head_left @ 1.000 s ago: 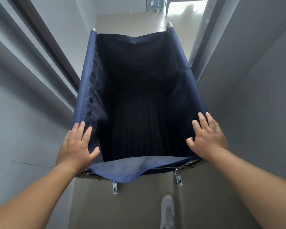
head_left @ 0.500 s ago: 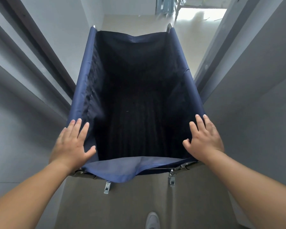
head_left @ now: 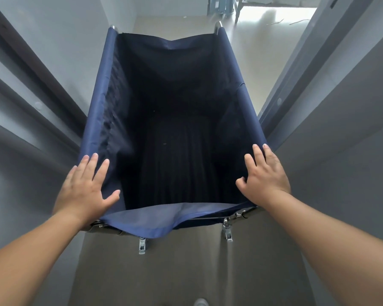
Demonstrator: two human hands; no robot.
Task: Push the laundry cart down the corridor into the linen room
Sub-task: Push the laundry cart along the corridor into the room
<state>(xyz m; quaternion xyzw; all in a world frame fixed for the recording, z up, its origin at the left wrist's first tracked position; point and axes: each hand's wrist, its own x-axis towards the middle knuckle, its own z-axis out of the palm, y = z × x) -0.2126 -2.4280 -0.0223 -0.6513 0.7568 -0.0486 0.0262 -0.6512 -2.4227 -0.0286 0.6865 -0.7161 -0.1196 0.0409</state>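
**A:** Where does the laundry cart (head_left: 102, 102) stand relative to the two hands?

**B:** Directly ahead of them. Its navy fabric bag fills the middle of the view, in a narrow corridor between the left wall (head_left: 20, 162) and the right wall (head_left: 341, 162). The near rim lies under both palms; the far rim, with two metal frame ends showing, points toward a brightly lit floor (head_left: 263, 40) beyond.

**A:** State of the left hand (head_left: 84, 191)?

**B:** Flat and spread on the near left corner of the rim, fingers extended along the side hem, thumb reaching inward over the fabric. It presses rather than clasps; nothing is enclosed.

**A:** And the right hand (head_left: 265, 177)?

**B:** Laid on the near right corner, fingers extended forward along the side rim, thumb bent over the inner edge. Also unclenched, palm down on the cloth.

**A:** What lies between the hands?

**B:** The near hem, folded outward as a loose flap (head_left: 155, 219), with metal clips (head_left: 227, 228) hanging below it. The bag's interior is dark; no contents can be made out. A shoe tip (head_left: 200, 302) shows on the floor at the bottom edge.
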